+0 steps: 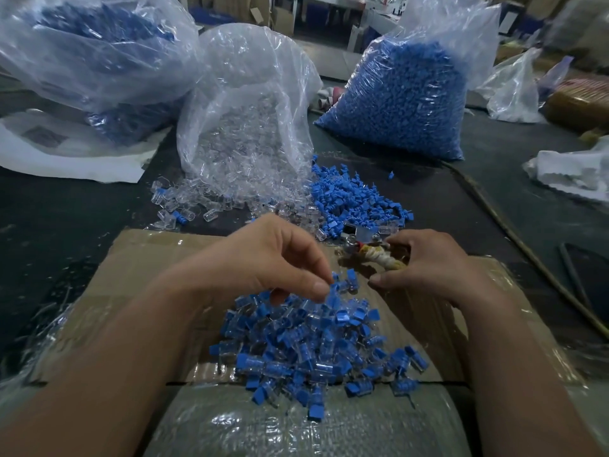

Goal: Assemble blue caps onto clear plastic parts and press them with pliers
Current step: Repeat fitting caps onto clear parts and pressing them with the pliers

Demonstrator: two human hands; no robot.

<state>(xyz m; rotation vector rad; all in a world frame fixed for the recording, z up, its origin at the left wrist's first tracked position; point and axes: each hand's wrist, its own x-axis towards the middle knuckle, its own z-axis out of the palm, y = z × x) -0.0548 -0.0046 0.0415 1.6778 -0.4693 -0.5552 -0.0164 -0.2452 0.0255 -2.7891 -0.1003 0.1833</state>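
Head cam: left hand [263, 258] pinches a capped piece [336, 288], pile [313, 354] just below it; right hand [431, 268] grips pliers [379, 256]. Drop-off next, I'd guess.

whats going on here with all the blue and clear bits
A person is fitting caps onto small parts over a cardboard sheet. The left hand pinches a capped clear piece at the top of the pile of finished pieces. The right hand grips pliers with cloth-wrapped handles. Loose blue caps and clear plastic parts lie just beyond the cardboard, in front of their bags.
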